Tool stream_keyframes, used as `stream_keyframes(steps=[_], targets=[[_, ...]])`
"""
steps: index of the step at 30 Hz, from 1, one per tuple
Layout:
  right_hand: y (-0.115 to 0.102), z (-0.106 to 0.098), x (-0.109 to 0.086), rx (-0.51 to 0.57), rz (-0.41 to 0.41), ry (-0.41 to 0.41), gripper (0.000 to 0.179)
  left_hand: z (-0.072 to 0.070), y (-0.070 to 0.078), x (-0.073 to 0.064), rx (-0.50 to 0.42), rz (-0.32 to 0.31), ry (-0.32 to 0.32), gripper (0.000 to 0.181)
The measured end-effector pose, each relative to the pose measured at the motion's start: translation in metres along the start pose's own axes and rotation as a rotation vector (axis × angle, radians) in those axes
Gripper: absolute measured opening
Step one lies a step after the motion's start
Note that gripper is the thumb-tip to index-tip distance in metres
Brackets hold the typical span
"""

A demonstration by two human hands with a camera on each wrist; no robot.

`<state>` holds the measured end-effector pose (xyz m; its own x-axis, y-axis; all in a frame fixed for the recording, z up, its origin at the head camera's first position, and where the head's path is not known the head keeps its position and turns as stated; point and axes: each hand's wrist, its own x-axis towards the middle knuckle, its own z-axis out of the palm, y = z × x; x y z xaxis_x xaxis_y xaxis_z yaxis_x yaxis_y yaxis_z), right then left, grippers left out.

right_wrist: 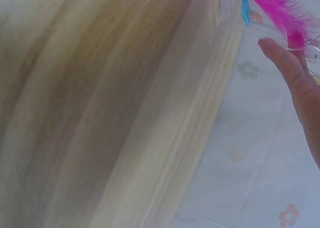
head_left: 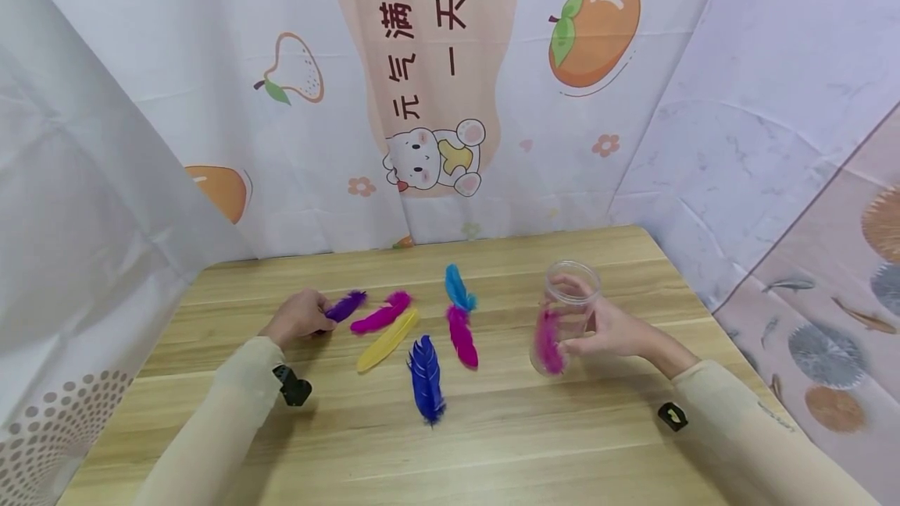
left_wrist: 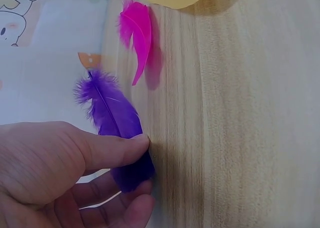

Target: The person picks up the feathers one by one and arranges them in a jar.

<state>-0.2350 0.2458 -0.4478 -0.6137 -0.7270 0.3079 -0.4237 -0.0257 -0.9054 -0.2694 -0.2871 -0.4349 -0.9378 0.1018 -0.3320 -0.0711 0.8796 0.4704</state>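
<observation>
My left hand (head_left: 301, 317) pinches a purple feather (head_left: 347, 305) between thumb and fingers at the left of the table. In the left wrist view the thumb presses across the lower part of the purple feather (left_wrist: 117, 110), its fluffy end pointing away. On the right side, my right hand (head_left: 612, 332) grips a clear cup (head_left: 578, 322) round its wall, with a magenta feather (head_left: 547, 340) inside. The right wrist view catches only part of the right hand (right_wrist: 300, 85) beside the magenta feather (right_wrist: 282, 10).
Between the hands lie a pink feather (head_left: 382, 316), a yellow feather (head_left: 389, 342), a dark blue feather (head_left: 426, 381), a light blue feather (head_left: 457, 287) and another magenta feather (head_left: 462, 336). A printed curtain (head_left: 295, 178) hangs behind the wooden table (head_left: 492, 443).
</observation>
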Motion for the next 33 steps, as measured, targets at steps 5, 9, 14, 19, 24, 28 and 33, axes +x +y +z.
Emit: stream_keyframes(steps=[5, 9, 14, 19, 24, 28, 33], targets=[[0.0, 0.0001, -0.0002, -0.01, 0.019, 0.011, 0.091, -0.003, 0.0003, -0.0015, -0.004, 0.001, -0.001, 0.014], [0.0001, 0.0006, 0.0003, -0.019, 0.027, 0.014, 0.091, -0.0028, -0.0008, -0.0024, -0.002, -0.005, -0.002, 0.017], [0.0013, 0.0002, 0.0003, -0.021, 0.014, 0.008, 0.092, -0.0019, -0.0021, -0.002, -0.007, -0.006, 0.004, 0.019], [0.0026, -0.001, -0.0002, -0.028, 0.006, 0.01, 0.093, -0.0022, -0.0007, -0.0014, -0.023, -0.011, 0.001, 0.021], [0.003, -0.0011, -0.0009, -0.006, 0.005, -0.001, 0.093, -0.0029, 0.0018, -0.0018, -0.021, -0.012, -0.005, 0.022], [0.0026, -0.0011, -0.0013, -0.02, 0.01, 0.002, 0.093, -0.0031, 0.0024, -0.0019, -0.014, -0.006, -0.004, 0.022], [0.0031, -0.0007, -0.002, -0.038, 0.026, 0.016, 0.093, -0.0011, 0.001, -0.0022, -0.013, 0.001, -0.004, 0.019]])
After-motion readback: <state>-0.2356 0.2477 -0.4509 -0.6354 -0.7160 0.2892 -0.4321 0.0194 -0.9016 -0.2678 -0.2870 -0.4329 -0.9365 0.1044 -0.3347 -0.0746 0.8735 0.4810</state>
